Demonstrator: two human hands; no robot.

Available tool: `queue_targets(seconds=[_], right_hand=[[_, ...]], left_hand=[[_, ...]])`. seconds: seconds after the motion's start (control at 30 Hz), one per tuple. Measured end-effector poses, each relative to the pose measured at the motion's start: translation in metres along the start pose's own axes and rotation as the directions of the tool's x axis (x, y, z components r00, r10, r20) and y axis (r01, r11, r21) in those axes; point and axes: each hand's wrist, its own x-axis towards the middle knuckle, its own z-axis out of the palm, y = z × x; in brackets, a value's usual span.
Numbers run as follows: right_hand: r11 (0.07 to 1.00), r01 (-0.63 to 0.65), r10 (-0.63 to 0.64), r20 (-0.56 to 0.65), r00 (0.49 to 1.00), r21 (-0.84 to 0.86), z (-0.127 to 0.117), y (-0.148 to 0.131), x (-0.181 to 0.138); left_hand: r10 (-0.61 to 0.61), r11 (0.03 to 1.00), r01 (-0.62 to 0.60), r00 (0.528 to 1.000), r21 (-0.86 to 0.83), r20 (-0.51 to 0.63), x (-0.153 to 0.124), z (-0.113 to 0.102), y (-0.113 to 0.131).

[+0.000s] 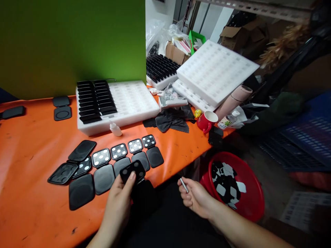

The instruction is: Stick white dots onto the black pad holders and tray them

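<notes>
My left hand is closed on a flat black hinged case, thumb on its upper half, which has dark round spots. The case hangs unfolded at the table's front edge, its lower half dark against the black clothing. Off to the right, beyond the edge, my right hand pinches a short silver metal rod. Unfolded black cases lie in a row on the orange table, among them one with white dots. At the row's left end a tilted case overlaps its neighbour.
Behind the row stand a white foam tray with black cases upright in slots and a small white bottle. Rightward are a dark cloth, a red mug and a pink tumbler. A red bin holds black and white pieces.
</notes>
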Motion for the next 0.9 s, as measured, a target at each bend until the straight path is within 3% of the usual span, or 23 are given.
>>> queue_targets(seconds=[0.07,0.13,0.3,0.4,0.47,0.53,0.57,0.6,0.67,0.7,0.8,0.9], right_hand=[[0.996,0.059,-0.063,-0.054,0.997,-0.061,-0.014,-0.004,0.01],[0.984,0.128,-0.136,-0.06,0.989,-0.122,-0.018,-0.007,0.021],[0.949,0.235,-0.253,-0.062,0.965,-0.211,-0.016,-0.011,0.038],[0.842,0.292,-0.353,-0.055,0.934,-0.454,-0.026,-0.018,0.031],[0.666,0.395,-0.537,-0.04,0.843,-0.633,-0.03,-0.026,0.022],[0.495,0.503,-0.71,0.004,0.704,-0.709,-0.019,-0.035,0.016],[0.447,0.546,-0.749,0.037,0.661,-0.709,-0.007,-0.04,0.016],[0.461,0.577,-0.736,0.071,0.673,-0.674,0.011,-0.043,0.018],[0.65,0.588,-0.572,0.199,0.795,-0.482,0.059,-0.05,0.032],[0.743,0.557,-0.484,0.278,0.83,-0.37,0.087,-0.053,0.043],[0.933,0.345,-0.269,0.43,0.862,-0.108,0.171,-0.061,0.085],[0.986,0.152,-0.103,0.465,0.879,-0.068,0.235,-0.067,0.125]], left_hand=[[-0.163,0.972,0.174,0.983,-0.159,0.083,0.006,0.005,0.003],[-0.24,0.94,0.267,0.96,-0.213,0.147,0.007,0.01,0.002],[-0.282,0.913,0.31,0.949,-0.265,0.141,0.005,0.019,-0.004],[-0.297,0.893,0.331,0.942,-0.303,0.155,0.004,0.016,-0.004],[-0.33,0.866,0.375,0.925,-0.33,0.187,0.003,0.01,-0.005],[-0.375,0.826,0.438,0.897,-0.354,0.236,0.0,0.003,-0.006],[-0.397,0.805,0.468,0.882,-0.366,0.255,-0.003,-0.001,-0.008],[-0.418,0.783,0.495,0.867,-0.376,0.27,-0.005,-0.006,-0.009],[-0.446,0.752,0.522,0.853,-0.403,0.272,-0.011,-0.013,-0.011],[-0.449,0.743,0.522,0.853,-0.419,0.266,-0.013,-0.017,-0.012],[-0.422,0.741,0.496,0.868,-0.452,0.262,-0.021,-0.025,-0.013],[-0.369,0.752,0.464,0.885,-0.468,0.284,-0.025,-0.031,-0.016]])
